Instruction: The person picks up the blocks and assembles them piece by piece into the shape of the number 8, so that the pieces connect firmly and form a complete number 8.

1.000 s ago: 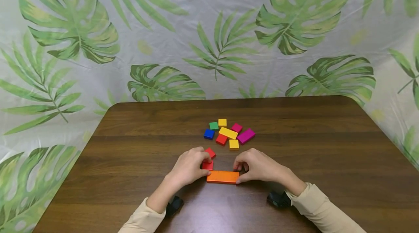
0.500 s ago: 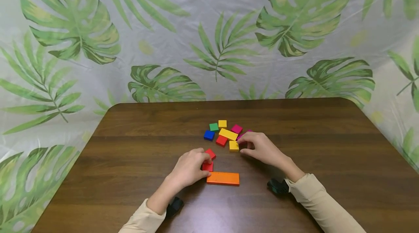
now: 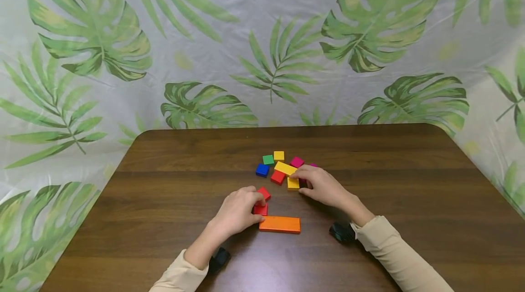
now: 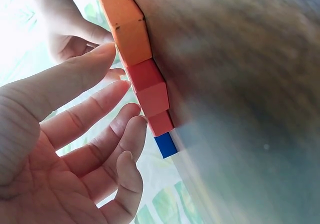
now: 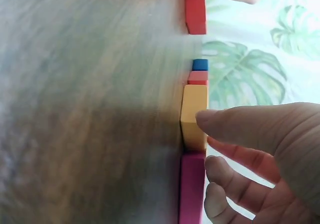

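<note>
My left hand rests beside the long orange block. Its thumb touches the orange block's left end, and its loosely bent fingertips lie on a red square block just behind. Another red block sits beyond, at an angle. Over at the pile, my right hand pinches a yellow square block: in the right wrist view the thumb is on the near edge of that yellow block, the index finger behind it. A magenta block lies beside it, mostly hidden by the hand in the head view.
Around the right hand lie a long yellow block, a red block, a blue block, a green block, a yellow square and a pink block. A brown wooden table carries everything; a leaf-print cloth hangs behind.
The right hand has left the orange block's right end, moved away from me to the pile, and come onto the yellow square block. The left hand has stayed in place.
</note>
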`<state>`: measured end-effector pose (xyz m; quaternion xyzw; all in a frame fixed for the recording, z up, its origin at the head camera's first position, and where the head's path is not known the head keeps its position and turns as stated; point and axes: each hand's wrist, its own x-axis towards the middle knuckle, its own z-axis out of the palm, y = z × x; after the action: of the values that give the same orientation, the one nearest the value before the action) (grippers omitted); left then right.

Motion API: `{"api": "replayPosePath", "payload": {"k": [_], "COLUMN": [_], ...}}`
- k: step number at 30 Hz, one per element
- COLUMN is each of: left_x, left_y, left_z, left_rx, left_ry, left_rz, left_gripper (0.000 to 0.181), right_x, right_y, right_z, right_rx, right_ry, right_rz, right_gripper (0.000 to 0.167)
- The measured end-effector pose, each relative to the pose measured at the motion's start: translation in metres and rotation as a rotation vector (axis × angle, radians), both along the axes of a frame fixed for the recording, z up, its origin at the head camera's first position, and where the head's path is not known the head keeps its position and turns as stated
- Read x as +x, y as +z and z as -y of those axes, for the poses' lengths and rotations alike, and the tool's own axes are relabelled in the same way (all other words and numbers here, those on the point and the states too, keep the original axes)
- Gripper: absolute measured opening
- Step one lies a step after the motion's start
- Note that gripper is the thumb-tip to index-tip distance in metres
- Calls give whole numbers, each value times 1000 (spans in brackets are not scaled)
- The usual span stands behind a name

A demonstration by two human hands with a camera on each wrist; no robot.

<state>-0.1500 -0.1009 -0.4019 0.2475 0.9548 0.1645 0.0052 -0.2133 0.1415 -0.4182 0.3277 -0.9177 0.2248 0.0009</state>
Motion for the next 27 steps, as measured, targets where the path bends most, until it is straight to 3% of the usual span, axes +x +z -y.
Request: {"api": "replayPosePath", "payload": {"k": [7,18,27], "left_x": [0,0,0], "left_y": [-1,1,1], "left_z": [0,1,1], "left_rx": [-4,-10,-17], "left_ry": [2,12,11], "left_rz": [2,7,4], "left_gripper": [21,22,22], "right_x": [-1,-1,-2], "right_y": [-3,-1,1], "right_z": [-1,0,-4], "right_rx": [52,92,116], "right_ry": [83,148,198], "right_rz": [-59,-135,14], "right_gripper": [35,36,40]}}
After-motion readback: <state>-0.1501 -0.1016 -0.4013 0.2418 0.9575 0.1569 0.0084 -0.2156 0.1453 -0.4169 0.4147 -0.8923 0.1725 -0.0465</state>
